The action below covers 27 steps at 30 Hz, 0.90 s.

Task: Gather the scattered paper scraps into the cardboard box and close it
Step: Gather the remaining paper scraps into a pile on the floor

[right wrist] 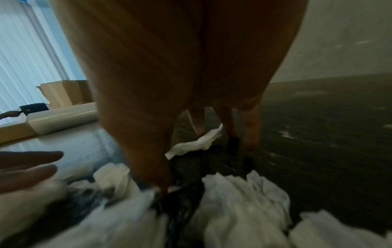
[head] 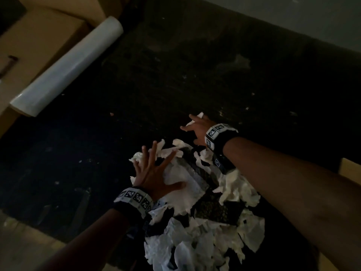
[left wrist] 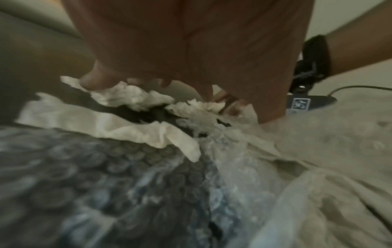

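A heap of torn white paper scraps (head: 197, 227) and bubble wrap (left wrist: 127, 176) lies on a dark floor (head: 214, 65). My left hand (head: 154, 171) presses flat on the heap's far left edge with its fingers spread. My right hand (head: 197, 128) reaches past the heap's far end, fingers straight, over a single white scrap (right wrist: 195, 144). In the left wrist view the left fingertips (left wrist: 95, 82) touch crumpled scraps (left wrist: 131, 97). A cardboard box (head: 39, 42) stands at the far left.
A white roll of film (head: 70, 63) leans on the cardboard box at the upper left. A pale floor strip (head: 23, 247) runs along the lower left. A cardboard corner (head: 351, 167) shows at the right edge. Small white specks dot the dark floor.
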Motion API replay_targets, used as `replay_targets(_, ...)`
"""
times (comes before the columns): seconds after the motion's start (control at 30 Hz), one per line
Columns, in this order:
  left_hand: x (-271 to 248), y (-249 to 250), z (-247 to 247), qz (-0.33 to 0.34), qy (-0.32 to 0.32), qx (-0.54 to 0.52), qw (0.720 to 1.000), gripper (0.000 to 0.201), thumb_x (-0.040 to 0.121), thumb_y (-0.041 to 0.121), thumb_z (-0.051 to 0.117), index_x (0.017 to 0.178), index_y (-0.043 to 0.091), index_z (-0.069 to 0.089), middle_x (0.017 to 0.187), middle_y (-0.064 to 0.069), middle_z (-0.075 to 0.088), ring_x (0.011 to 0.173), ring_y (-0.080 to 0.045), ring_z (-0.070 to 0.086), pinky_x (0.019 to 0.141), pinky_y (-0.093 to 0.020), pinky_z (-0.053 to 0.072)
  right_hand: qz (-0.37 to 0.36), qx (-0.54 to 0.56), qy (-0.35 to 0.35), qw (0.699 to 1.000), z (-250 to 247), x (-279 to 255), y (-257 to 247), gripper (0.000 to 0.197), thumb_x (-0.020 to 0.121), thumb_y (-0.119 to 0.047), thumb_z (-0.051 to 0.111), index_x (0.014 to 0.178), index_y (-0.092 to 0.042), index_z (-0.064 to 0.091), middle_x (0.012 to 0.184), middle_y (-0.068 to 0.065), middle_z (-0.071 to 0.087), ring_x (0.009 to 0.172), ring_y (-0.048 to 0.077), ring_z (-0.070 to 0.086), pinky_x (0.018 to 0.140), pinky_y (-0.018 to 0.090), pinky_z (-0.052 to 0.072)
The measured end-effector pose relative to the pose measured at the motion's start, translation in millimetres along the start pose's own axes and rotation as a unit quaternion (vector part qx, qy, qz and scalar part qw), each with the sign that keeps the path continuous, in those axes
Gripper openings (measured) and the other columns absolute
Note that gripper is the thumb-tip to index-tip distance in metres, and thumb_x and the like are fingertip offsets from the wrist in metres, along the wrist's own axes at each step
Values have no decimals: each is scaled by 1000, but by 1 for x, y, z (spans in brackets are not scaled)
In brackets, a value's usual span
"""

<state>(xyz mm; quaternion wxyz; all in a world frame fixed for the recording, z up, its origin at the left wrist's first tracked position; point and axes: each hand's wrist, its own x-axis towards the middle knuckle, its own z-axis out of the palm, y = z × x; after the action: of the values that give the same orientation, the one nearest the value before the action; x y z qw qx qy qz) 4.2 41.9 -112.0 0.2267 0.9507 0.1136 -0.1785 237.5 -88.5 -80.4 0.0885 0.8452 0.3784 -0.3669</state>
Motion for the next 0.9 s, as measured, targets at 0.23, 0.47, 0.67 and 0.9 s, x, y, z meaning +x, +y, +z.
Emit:
replay_targets(0.23,11,4,25,120,12,-70,990,89,89,55,63,157,45,7,169,6,2,156,-20,-3,121,-50,27,7,63,127,990,11,-29,-1,28,93,-13,62,120,-14,70,124,7,56,116,27,55,96,37,48)
replay_targets(0.47,8,7,15,140,61,-103,983,84,83,56,71,155,40,30,165,0,21,152,-29,23,116,-47,37,46,187,284,939,8,-121,-14,30,95,-24,61,125,-20,67,123,1,58,111,17,57,92,34,50)
replay_targets(0.67,-12,8,9,139,28,-61,988,90,80,80,49,157,43,22,167,0,13,153,-31,14,118,-53,29,121,220,285,925,90,-197,-46,47,92,-35,62,137,-25,55,143,0,46,132,18,43,105,35,44)
replay_targets(0.9,-37,37,-7,154,3,-20,988,107,67,90,49,157,47,10,169,-1,-1,155,-33,-4,119,-65,16,117,205,248,940,164,-229,-64,80,83,-55,66,152,-32,34,161,3,24,151,29,8,118,53,21)
